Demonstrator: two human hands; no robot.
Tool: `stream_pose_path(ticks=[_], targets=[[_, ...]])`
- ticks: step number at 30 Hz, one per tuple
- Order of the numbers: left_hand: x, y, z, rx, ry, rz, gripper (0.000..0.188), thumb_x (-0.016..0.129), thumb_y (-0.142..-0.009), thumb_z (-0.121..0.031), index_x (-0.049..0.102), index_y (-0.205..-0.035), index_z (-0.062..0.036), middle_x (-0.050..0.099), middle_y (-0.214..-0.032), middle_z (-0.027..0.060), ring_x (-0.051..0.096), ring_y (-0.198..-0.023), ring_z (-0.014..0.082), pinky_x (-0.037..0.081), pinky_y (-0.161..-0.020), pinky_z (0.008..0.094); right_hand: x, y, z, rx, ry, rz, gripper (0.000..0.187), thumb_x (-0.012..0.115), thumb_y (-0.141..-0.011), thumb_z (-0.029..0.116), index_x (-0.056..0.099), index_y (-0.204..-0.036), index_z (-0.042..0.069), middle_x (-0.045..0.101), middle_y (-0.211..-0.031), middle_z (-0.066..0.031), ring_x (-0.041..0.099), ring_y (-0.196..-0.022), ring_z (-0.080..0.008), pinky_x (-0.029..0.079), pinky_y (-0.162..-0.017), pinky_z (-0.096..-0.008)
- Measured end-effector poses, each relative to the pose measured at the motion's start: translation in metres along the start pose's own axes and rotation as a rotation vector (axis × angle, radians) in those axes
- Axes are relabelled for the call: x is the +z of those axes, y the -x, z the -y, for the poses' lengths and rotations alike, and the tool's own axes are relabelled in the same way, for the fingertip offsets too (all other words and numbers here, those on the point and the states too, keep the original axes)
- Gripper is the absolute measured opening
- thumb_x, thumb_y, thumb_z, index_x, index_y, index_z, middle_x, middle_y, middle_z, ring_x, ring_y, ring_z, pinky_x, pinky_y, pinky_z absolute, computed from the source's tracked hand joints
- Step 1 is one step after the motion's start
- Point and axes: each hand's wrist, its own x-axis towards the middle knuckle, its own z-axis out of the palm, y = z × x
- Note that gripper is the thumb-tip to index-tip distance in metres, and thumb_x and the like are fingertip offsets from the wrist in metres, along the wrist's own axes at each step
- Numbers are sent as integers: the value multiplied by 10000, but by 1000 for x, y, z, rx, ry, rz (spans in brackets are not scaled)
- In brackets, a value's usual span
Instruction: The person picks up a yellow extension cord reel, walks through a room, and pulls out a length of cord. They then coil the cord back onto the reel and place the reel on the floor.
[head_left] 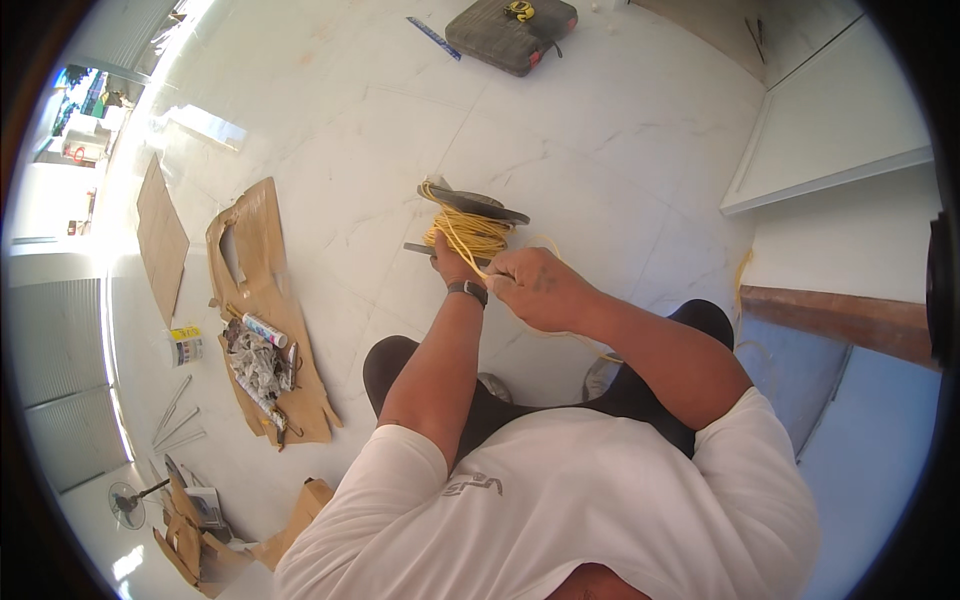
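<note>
A reel with dark flanges (487, 207) is wound with yellow cable (468, 232) and stands on its side, in front of my knees. My left hand (455, 262), with a dark watch on the wrist, grips the reel at its near left side; some of its fingers are hidden behind the windings. Closed in a fist just right of it, my right hand (537, 287) has yellow cable in its fingers. Strands run from the reel's top down to this fist. Loose cable trails from it under my right forearm and off to the right.
Flattened cardboard (262, 275) lies at left, bearing a tube (264, 330) and crumpled material. A small tub (185, 346) stands beside it. Far ahead is a dark tool case (510, 33) with a yellow tape measure (519, 11) on top. A brown beam (845, 320) is at right.
</note>
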Motion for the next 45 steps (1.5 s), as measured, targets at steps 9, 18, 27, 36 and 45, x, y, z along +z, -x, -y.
stream_pose_path(ticks=[9,18,27,36,45], targets=[[31,57,-25,-8,-73,156,605,485,-1009,-546,564,-1422,-112,585,-1424,142,534,-1306,318,429,-1084,526,-33,90,-23,129,247,86,280,547,-1030,216,689,-1164,15,687,-858,-239,677,-802,-372,526,-770,-473],[63,170,-168,-1,-47,757,528,524,-1035,-401,570,-1427,-50,668,-1373,139,635,-1258,325,480,-1110,513,-85,22,-176,219,363,75,332,606,-1037,335,739,-1246,114,747,-938,-173,680,-817,-266,534,-780,-398],[97,279,-228,147,-1069,1084,982,808,-838,-354,325,-1594,44,581,-1432,214,567,-1324,327,409,-1147,420,-199,-57,-29,-147,1161,-158,442,710,-919,540,712,-815,111,723,-810,-106,700,-821,-335,536,-751,-473],[78,150,-98,411,-1184,192,875,788,-875,-397,416,-1510,78,636,-1321,215,647,-1186,286,520,-1000,408,-95,38,53,-67,1206,-48,106,681,-805,92,779,-841,73,764,-872,-167,761,-851,-346,600,-751,-451],[67,143,-172,38,-266,411,482,558,-1006,-366,588,-1360,-39,670,-1320,125,637,-1216,294,514,-1054,451,-5,33,-116,121,482,147,374,544,-1045,288,666,-1373,158,744,-1129,-189,704,-1057,-368,553,-919,-460]])
